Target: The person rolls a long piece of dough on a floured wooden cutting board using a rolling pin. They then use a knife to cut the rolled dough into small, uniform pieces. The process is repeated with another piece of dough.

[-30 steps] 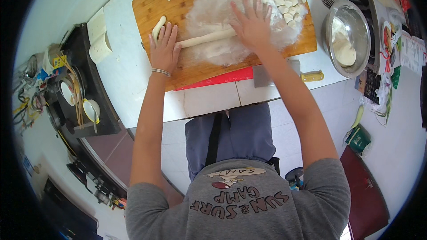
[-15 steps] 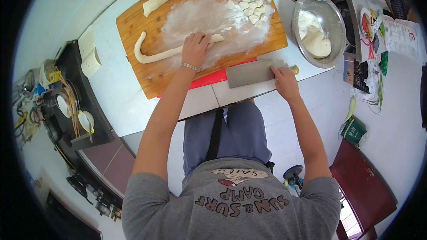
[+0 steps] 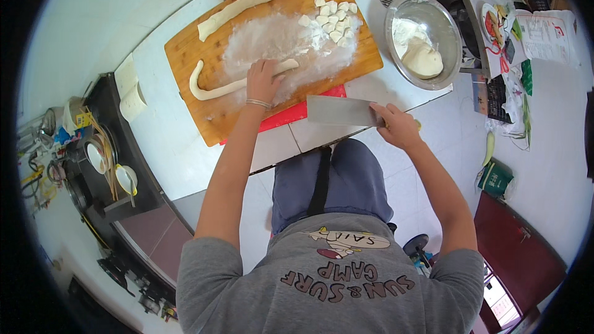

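Note:
A thin rope of dough (image 3: 216, 93), hooked at its left end, lies across the wooden cutting board (image 3: 180, 55). My left hand (image 3: 262, 81) is closed over the rope near its right end, which sticks out beyond the fingers. In my right hand (image 3: 397, 126), gripped by its handle, a broad cleaver (image 3: 339, 111) hovers off the board's near right edge. Several small cut dough pieces (image 3: 334, 20) sit in a cluster at the board's far right. Along the far edge stretches a thicker dough strip (image 3: 260, 2). White flour (image 3: 253, 40) dusts the middle.
A metal bowl (image 3: 455, 43) with flour and a dough lump stands right of the board. Something flat and red (image 3: 283, 117) shows under the board's near edge. At the left is a dark counter (image 3: 143, 193) with bowls and chopsticks. A crowded shelf stands at the far right.
The right hand has picked the cleaver up off the table's near edge and now has its handle in a full grip. The left hand stays on the dough rope. The whole view has shifted slightly.

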